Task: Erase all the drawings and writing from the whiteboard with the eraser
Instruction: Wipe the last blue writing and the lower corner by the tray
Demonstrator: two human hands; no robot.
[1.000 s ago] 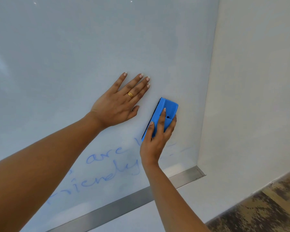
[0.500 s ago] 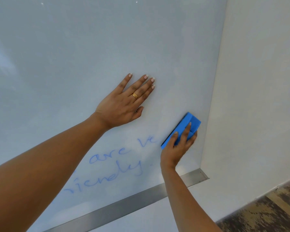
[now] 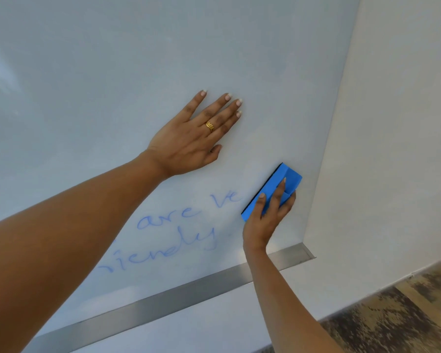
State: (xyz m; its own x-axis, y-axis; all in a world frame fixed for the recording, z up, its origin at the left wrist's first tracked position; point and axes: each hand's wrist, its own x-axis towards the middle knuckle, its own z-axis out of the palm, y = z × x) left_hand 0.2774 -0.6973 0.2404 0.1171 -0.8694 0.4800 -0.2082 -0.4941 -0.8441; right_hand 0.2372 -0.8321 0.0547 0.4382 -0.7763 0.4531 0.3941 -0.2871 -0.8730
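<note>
While the left hand (image 3: pixel 189 143) lies flat with fingers spread on the glossy white whiteboard (image 3: pixel 112 72), the right hand (image 3: pixel 265 220) grips the blue rectangular plastic eraser (image 3: pixel 285 179) against the board's lower right, right beside the faint blue handwriting (image 3: pixel 178 233).

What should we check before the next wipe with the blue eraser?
1. Right hand gripping the eraser: ok.
2. Eraser against the whiteboard: ok, its dark pad faces the board.
3. Left hand off the writing: ok, it lies flat on the board above it.
4. Board wiped clean: not ok, blue words lie left of the eraser.
5. More writing behind the left forearm: cannot tell.
</note>
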